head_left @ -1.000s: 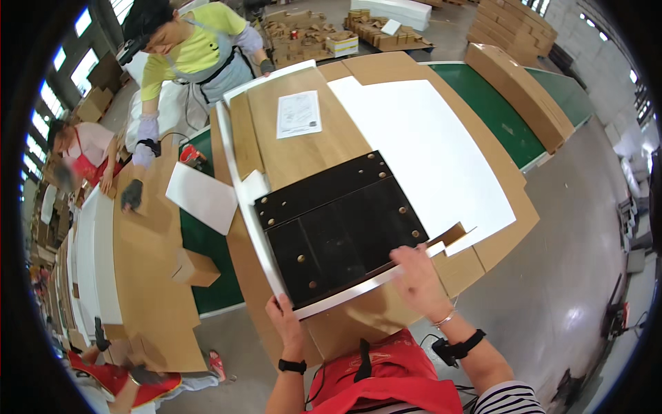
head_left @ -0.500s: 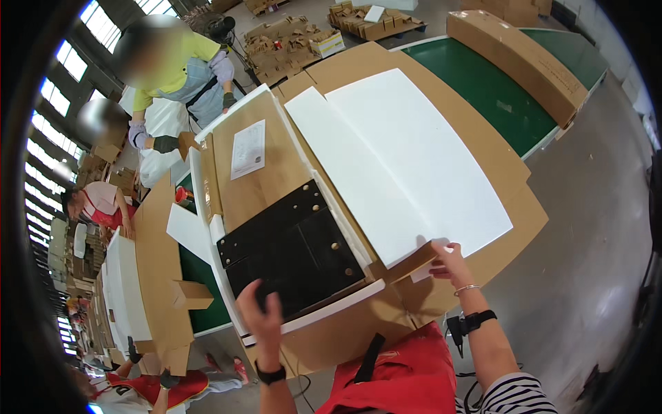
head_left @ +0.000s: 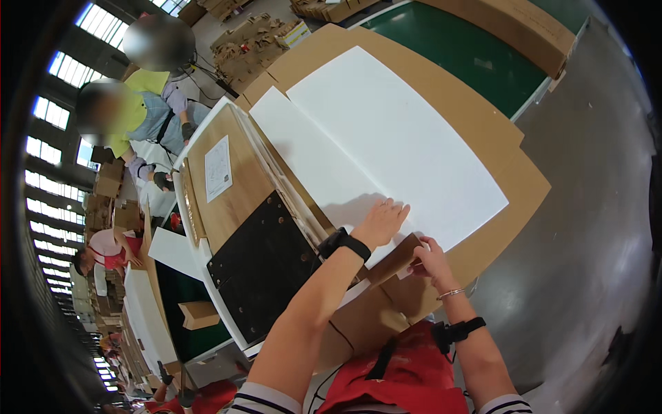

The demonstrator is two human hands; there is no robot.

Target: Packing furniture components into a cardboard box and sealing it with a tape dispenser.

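My left hand [head_left: 380, 222] lies flat, fingers spread, on the near edge of a large white foam sheet [head_left: 393, 138] that lies on a big cardboard sheet [head_left: 483, 138]. My right hand [head_left: 431, 258] grips a brown cardboard flap [head_left: 394, 261] at the near corner of the white sheet. To the left, a black panel [head_left: 258, 265] with small holes rests on a wooden board [head_left: 238, 186] edged with white strips. A white paper sheet [head_left: 218, 168] lies on the wood.
Other workers stand and crouch at the far left by more cardboard stacks [head_left: 255, 34] and white panels [head_left: 148, 310]. A long cardboard box [head_left: 510, 27] lies on a green mat [head_left: 448, 48] at the top. Grey floor [head_left: 593, 228] is at right.
My left hand has left the black panel's near edge and reached across onto the white sheet. My right hand has closed on the cardboard flap. The view has swung right.
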